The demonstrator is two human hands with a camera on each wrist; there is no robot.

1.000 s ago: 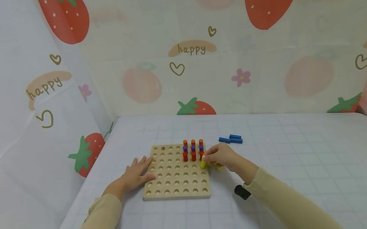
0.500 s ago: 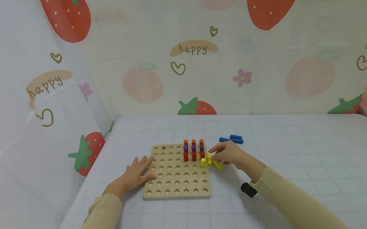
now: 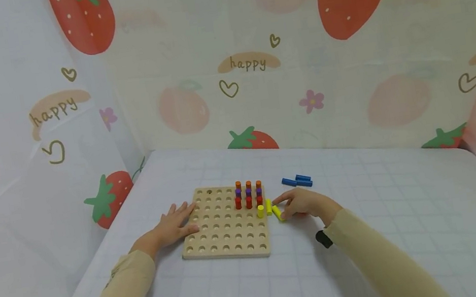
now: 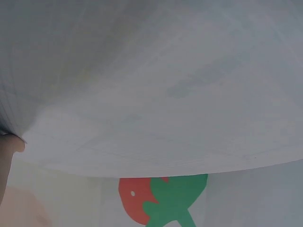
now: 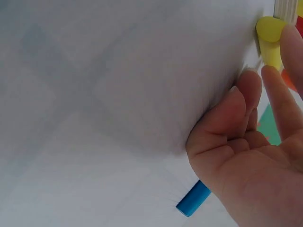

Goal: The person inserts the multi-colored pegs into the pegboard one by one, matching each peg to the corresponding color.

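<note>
My left hand (image 3: pixel 170 228) lies flat with spread fingers at the left edge of a wooden pegboard (image 3: pixel 230 251); only a fingertip-like bit of it shows in the left wrist view. Orange pegs (image 3: pixel 248 185), purple pegs (image 3: pixel 248 193) and red pegs (image 3: pixel 248 202) stand in three rows at the board's far right. A yellow peg (image 3: pixel 260 211) stands upright in front of the red row. Just right of the board, my right hand (image 3: pixel 308 203) reaches thumb and index finger to a loose yellow peg (image 3: pixel 277 213) lying on the cloth. Its other fingers are curled in the right wrist view.
Another yellow peg (image 3: pixel 269 207) lies against the board's right edge. Several blue pegs (image 3: pixel 304 184) lie behind the right hand, one blue peg (image 5: pixel 194 198) showing in the right wrist view. A black wrist camera (image 3: pixel 324 239) sits at the right cuff. A strawberry-print backdrop (image 3: pixel 305 56) borders the white table.
My right hand has let go of the yellow peg, now upright in the board, and moved right and down to the loose yellow pegs. The left hand has stayed in place.
</note>
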